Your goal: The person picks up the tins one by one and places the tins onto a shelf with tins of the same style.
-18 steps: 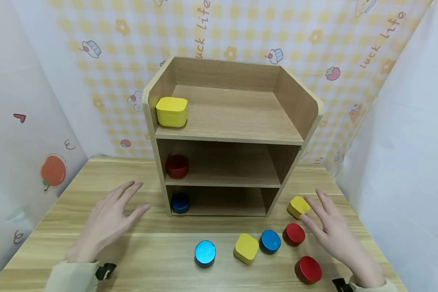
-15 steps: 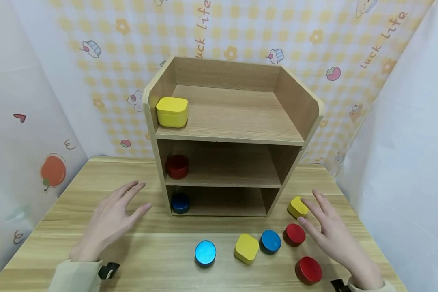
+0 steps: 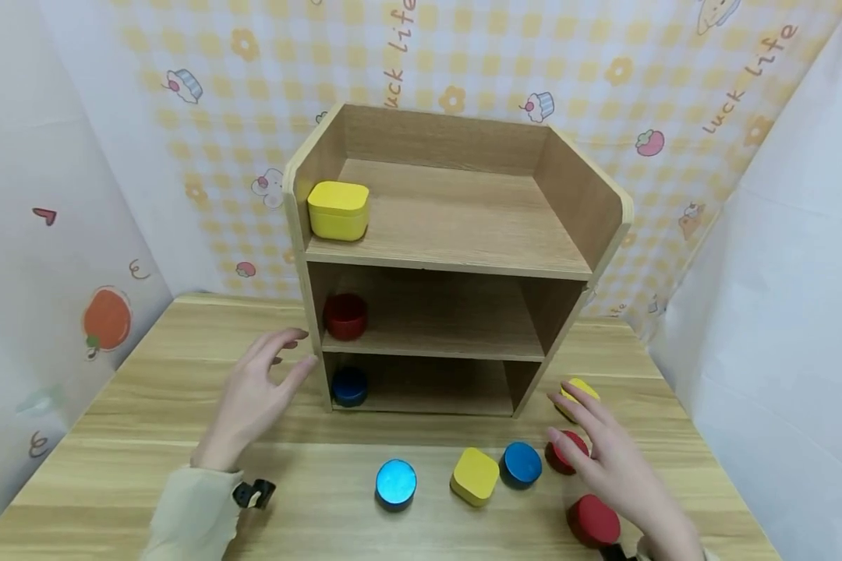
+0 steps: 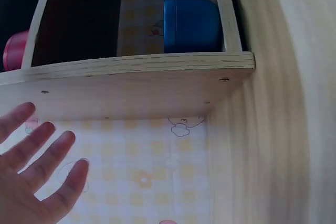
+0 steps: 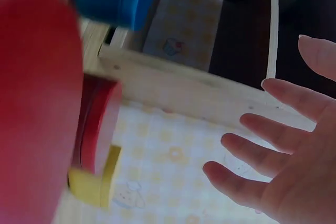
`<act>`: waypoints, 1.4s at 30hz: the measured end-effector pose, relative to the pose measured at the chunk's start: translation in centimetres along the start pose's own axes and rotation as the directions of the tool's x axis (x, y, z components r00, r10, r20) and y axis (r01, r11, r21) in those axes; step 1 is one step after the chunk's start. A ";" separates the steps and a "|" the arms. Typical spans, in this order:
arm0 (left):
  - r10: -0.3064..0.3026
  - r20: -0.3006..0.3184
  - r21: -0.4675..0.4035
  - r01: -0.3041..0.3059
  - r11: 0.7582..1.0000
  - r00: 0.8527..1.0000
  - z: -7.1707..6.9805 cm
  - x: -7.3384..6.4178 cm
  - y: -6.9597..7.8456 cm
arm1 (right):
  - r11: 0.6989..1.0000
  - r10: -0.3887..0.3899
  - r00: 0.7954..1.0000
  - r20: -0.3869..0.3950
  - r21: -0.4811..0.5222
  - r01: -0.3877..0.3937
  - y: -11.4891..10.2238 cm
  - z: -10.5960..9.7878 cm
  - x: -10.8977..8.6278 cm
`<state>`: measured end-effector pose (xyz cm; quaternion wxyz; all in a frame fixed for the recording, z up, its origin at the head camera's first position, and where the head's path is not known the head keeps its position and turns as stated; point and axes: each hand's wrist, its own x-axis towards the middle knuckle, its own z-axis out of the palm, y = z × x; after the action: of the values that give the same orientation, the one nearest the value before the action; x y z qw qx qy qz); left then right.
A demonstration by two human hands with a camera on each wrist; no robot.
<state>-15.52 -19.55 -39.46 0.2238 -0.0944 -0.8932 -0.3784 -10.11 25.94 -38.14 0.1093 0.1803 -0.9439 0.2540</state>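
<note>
Empty and with fingers spread, my left hand (image 3: 256, 389) hovers beside the left side of a wooden shelf unit (image 3: 449, 210). In the left wrist view a blue round tin (image 4: 193, 24) sits in the lowest compartment. My right hand (image 3: 610, 460), also holding nothing, is spread over the right part of the table. Its fingers and thumb partly cover a yellow rounded-square box (image 3: 582, 386) and a red round tin (image 3: 578, 444) in the head view. Another red tin (image 3: 592, 522) lies beside the right wrist.
On the unit's left side stand a yellow box (image 3: 338, 212) on top and a red tin (image 3: 345, 318) in the middle. In front lie a shiny blue tin (image 3: 396, 483), a yellow box (image 3: 474, 477) and a blue tin (image 3: 521, 464) on the table (image 3: 323, 499).
My left hand has moved right, closer to the shelf unit's side. My right hand has shifted left over the red tin and yellow box. The head view has turned slightly; the objects stay put.
</note>
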 end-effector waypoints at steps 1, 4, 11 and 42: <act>-0.002 -0.006 -0.014 0.002 1.000 1.000 0.2 0.3 0.1 | 1.000 0.002 1.000 0.005 0.014 -0.003 -0.1 0.2 0.1; -0.011 -0.036 -0.057 0.009 0.998 0.999 0.7 1.2 0.4 | 0.999 0.011 1.000 0.025 0.037 -0.012 -0.5 0.9 0.4; -0.042 -0.159 -0.178 0.013 0.984 0.986 1.7 2.5 1.2 | 0.999 -0.032 0.999 0.006 0.039 0.032 -1.1 2.3 1.0; -0.237 -0.300 -0.569 0.026 0.822 0.924 1.8 4.2 4.2 | 0.994 -0.102 0.942 0.320 0.059 0.088 -3.7 6.2 2.9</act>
<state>-18.43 -15.32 -35.91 0.3183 -0.0216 -0.6929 -0.6466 -12.00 18.91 -40.91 -0.0381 0.2671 -0.9335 0.2361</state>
